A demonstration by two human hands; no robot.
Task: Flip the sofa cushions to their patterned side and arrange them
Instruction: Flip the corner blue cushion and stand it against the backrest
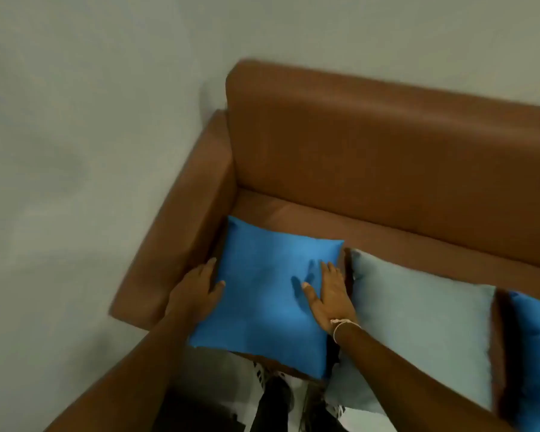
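A bright blue cushion (262,294) lies flat on the brown sofa seat (387,235) beside the left armrest, its plain side up. My left hand (197,291) grips its left edge, thumb on top and fingers along the side. Flat on the cushion's right part rests my right hand (331,294), fingers spread. A pale grey-blue cushion (424,325) lies just to the right, plain side up. At the right edge of the view lies a second bright blue cushion (536,353), partly cut off.
The sofa's left armrest (181,232) runs along a grey wall (91,151). The backrest (387,157) stands behind the cushions. My legs and patterned clothing (278,400) show at the bottom, against the sofa's front.
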